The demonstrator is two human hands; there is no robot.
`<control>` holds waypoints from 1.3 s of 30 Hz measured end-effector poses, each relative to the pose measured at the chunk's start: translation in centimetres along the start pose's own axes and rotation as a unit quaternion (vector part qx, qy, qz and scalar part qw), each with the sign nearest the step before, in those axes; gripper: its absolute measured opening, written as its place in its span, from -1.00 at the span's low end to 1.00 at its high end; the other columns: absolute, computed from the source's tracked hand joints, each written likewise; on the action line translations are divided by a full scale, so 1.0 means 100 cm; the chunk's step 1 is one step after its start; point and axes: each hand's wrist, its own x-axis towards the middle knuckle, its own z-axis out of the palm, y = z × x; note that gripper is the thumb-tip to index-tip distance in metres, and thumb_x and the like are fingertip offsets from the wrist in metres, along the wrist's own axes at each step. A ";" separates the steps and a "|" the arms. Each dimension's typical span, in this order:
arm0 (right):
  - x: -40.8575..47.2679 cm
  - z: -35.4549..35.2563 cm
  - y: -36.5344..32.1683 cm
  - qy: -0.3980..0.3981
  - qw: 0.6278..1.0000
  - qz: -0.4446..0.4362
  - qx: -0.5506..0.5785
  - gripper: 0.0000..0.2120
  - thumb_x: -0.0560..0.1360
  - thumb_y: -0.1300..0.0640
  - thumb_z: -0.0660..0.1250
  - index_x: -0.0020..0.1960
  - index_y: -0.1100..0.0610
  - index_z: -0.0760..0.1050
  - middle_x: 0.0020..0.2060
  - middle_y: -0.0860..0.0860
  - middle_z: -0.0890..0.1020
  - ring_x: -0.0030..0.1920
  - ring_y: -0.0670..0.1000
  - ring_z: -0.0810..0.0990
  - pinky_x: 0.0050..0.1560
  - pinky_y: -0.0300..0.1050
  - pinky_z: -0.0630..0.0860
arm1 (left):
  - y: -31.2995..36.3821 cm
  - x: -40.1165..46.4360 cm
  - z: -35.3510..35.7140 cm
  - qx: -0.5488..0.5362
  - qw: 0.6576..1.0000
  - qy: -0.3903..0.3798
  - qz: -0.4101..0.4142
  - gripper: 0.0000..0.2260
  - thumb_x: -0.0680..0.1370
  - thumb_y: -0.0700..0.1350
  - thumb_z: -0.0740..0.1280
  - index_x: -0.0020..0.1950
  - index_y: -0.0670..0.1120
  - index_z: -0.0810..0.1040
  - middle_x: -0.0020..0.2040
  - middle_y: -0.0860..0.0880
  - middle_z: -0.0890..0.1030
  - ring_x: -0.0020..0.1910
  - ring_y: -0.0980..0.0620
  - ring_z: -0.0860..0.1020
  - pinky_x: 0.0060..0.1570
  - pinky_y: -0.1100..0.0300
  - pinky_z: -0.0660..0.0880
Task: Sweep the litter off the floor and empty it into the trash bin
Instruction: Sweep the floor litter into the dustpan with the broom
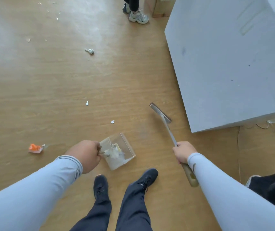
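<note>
- The wooden floor [66,84] fills the view, light brown with a pale glare patch toward the far left.
- A big grey block [230,60] stands on the floor at your right, its near corner just past the broom head.
- Your legs in dark trousers and black shoes [147,176] stand at the bottom centre, toes pointing toward the dustpan.
- Another person's leg and a white sneaker [139,17] show at the top edge, well away from you.
- Your right hand [184,152] is wrapped round the broom [171,134] where the metal shaft meets its tan grip; the brush head rests on the floor ahead of you, near the block.
- Your left hand [86,155] is curled round the handle of the clear dustpan [118,150], which sits low in front of your feet with pale scraps already inside it.
- An orange wrapper [35,148] lies on the floor to the left of your left hand, apart from the dustpan.
- A crumpled foil piece [89,51] lies farther out, toward the middle of the floor.
- Two small white scraps [87,103] lie between the foil and the dustpan, the nearer one just beyond the pan's far edge.
- More tiny bits dot the far left of the floor.
</note>
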 end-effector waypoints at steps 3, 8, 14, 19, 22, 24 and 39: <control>0.058 0.003 -0.028 -0.012 0.997 -0.015 -0.076 -0.67 0.56 0.25 0.13 0.24 0.21 0.54 -0.26 0.16 0.64 -0.36 0.14 0.58 -0.36 -0.12 0.54 | 0.006 0.019 0.002 0.022 1.000 -0.001 -0.008 -0.80 0.63 0.10 0.22 0.15 0.06 0.53 -0.05 0.07 0.63 -0.08 0.01 0.62 0.00 0.09 0.61; 0.068 0.029 0.000 -0.052 0.973 -0.007 -0.226 -0.39 0.56 0.25 0.07 0.58 -0.06 0.21 0.18 0.04 0.53 -0.01 0.11 0.57 -0.05 -0.08 0.57 | 0.010 0.033 -0.006 0.039 0.999 0.003 -0.019 -0.83 0.64 0.11 0.22 0.14 0.09 0.51 -0.06 0.08 0.62 -0.10 0.03 0.60 -0.02 0.10 0.60; 0.011 0.000 0.085 -0.125 0.916 0.006 -0.380 -0.17 0.45 0.32 -0.02 0.63 -0.18 -0.11 0.22 -0.02 0.53 -0.02 0.06 0.56 -0.01 -0.07 0.55 | 0.011 0.030 -0.016 0.029 0.999 -0.007 -0.018 -0.78 0.62 0.15 0.23 0.16 0.08 0.52 -0.08 0.10 0.62 -0.12 0.03 0.61 0.00 0.05 0.62; -0.021 -0.034 0.134 -0.127 0.927 0.042 -0.350 -0.30 0.55 0.23 0.02 0.60 -0.27 0.06 0.21 -0.05 0.54 -0.02 -0.04 0.61 0.05 -0.16 0.57 | 0.014 0.035 -0.026 0.038 0.999 -0.008 -0.005 -0.76 0.64 0.10 0.22 0.23 0.04 0.51 -0.02 0.07 0.64 -0.06 0.00 0.61 0.03 0.07 0.60; -0.052 -0.046 0.155 -0.083 0.974 0.042 -0.207 -0.51 0.63 0.08 0.10 0.53 -0.23 0.29 0.21 -0.14 0.57 -0.06 -0.15 0.62 0.01 -0.25 0.56 | 0.011 0.034 -0.032 0.041 0.999 -0.013 -0.004 -0.75 0.64 0.09 0.22 0.25 0.03 0.52 0.02 0.06 0.64 -0.03 -0.01 0.61 0.01 0.10 0.58; -0.066 -0.046 0.161 -0.071 0.986 0.054 -0.142 -0.54 0.65 0.07 0.12 0.53 -0.17 0.31 0.21 -0.14 0.58 -0.06 -0.15 0.62 -0.09 -0.27 0.53 | 0.010 0.030 -0.033 0.041 0.999 -0.016 0.000 -0.75 0.65 0.08 0.22 0.25 0.02 0.52 0.01 0.05 0.64 -0.04 -0.01 0.61 0.00 0.09 0.59; -0.045 0.133 0.029 -0.132 0.986 0.094 0.047 -0.71 0.59 0.16 0.12 0.27 0.12 0.43 0.03 0.07 0.56 -0.11 0.12 0.52 -0.29 -0.16 0.40 | 0.035 0.050 -0.009 0.079 0.997 -0.003 0.019 -0.82 0.64 0.05 0.21 0.18 0.04 0.49 -0.08 0.05 0.59 -0.12 -0.05 0.59 -0.06 0.05 0.61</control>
